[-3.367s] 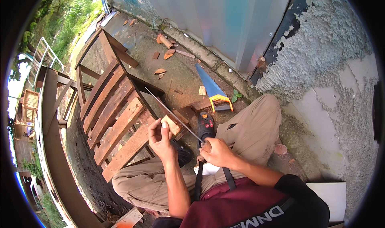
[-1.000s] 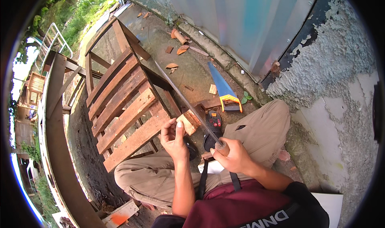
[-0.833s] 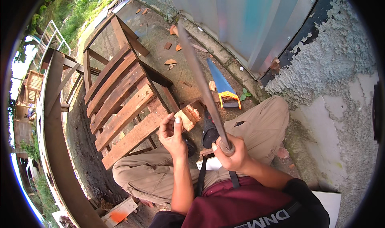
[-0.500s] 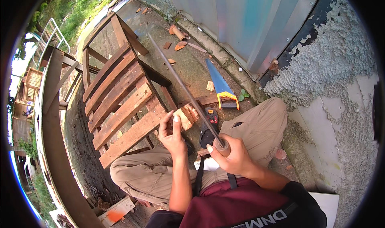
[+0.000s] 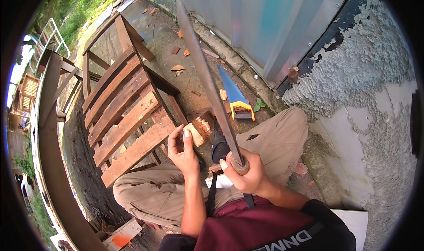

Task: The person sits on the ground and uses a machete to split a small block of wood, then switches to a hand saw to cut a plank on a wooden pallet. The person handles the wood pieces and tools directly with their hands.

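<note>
Wood block: small, pale, with a rough reddish split face, standing at the near end of a slatted wooden bench, just ahead of the person's knees. Left hand steadies it, thumb and fingers closed against its near side. Right hand is wrapped in a full fist round the handle of a long machete, blade raised and pointing up and away over the block (edge direction not clear from this view).

Judgement on the chopping step: the left fingertips sit very close to where the blade would land. Better to hold the block low on its side, well below the top face, or to seat the edge on the wood first and tap block and blade down together. Short, controlled strokes along the grain; the block is small and could tip or skid off the slat.

Surface: bench slats are worn and gapped, so footing for the block is narrow. Ground is bare, damp-looking concrete scattered with wood chips.

Surroundings: a handsaw with a blue blade and yellow handle lies on the ground beyond the right knee. Corrugated metal sheeting and a flaking plastered wall stand to the right; railing and greenery far left.
</note>
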Available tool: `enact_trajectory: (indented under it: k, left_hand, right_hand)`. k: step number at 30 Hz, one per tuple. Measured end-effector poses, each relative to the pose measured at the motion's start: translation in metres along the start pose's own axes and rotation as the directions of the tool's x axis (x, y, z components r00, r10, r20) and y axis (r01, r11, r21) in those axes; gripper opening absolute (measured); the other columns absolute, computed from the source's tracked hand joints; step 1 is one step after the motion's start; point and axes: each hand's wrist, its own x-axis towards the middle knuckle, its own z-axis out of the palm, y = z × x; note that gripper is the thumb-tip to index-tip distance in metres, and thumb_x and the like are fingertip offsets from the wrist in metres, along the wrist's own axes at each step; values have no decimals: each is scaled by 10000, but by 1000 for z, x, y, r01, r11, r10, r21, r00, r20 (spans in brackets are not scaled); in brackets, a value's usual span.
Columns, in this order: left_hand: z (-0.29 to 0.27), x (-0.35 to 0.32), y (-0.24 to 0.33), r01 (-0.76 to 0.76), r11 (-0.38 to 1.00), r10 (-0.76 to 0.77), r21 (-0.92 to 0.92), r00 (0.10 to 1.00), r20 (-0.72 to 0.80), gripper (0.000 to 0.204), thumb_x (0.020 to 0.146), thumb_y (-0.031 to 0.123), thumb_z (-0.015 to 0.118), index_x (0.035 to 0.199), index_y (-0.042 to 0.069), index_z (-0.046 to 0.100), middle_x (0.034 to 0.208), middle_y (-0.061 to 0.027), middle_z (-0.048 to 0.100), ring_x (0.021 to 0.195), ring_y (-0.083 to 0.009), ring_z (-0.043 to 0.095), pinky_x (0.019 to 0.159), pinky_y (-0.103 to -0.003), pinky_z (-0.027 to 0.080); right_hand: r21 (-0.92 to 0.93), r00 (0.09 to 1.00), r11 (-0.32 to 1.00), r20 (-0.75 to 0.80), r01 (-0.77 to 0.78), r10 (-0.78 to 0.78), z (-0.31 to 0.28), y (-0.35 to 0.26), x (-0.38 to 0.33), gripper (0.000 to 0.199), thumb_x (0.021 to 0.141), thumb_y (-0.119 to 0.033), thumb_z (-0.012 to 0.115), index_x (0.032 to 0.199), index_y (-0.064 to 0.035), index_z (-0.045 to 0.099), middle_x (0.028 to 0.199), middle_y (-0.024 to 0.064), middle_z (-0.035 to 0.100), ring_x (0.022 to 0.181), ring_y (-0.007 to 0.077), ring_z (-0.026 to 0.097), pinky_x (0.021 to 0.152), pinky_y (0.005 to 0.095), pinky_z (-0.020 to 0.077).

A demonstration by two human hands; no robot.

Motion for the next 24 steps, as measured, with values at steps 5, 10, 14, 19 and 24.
enact_trajectory:
  k: [5,10,14,19,24]
  left_hand:
    - [-7,11,-7,-213,964,209,160,977,43,185,973,123,696,1108,3,658,1025,-19,652,847,-60,580,719,-202,478]
    - [-1,3,2,-43,999,43,7,999,27,193,954,69,705,1129,-1,667,986,-20,640,909,-94,569,848,-249,470]
    - [-4,1,-1,-14,998,13,59,1000,11,194,967,94,694,1133,-3,669,980,-14,641,879,-80,559,796,-236,459]
    - [1,11,9,-318,884,318,343,946,59,202,986,133,674,1130,-8,684,986,-26,678,878,-76,599,804,-227,474]
    - [-6,1,0,-58,982,54,180,998,26,181,986,108,659,1115,-15,694,978,-18,643,894,-93,560,812,-251,469]
  right_hand:
    - [-140,938,941,124,-307,325,10,93,-8,215,887,-136,650,901,77,625,809,176,741,757,267,741,669,385,549]
    - [-111,977,973,39,-205,210,10,45,-2,220,910,-153,693,829,26,595,638,32,577,589,94,512,604,329,458]
    - [11,998,999,-40,40,-40,1,-1,5,217,890,-112,679,785,0,524,619,114,583,529,220,596,522,340,443]
    - [-148,969,962,56,-231,241,20,113,-22,354,868,-284,700,1006,41,687,855,250,713,888,400,708,810,463,531]
    - [-84,976,974,53,-208,213,6,32,-9,291,899,-248,708,871,32,635,733,159,696,678,311,695,634,408,508]
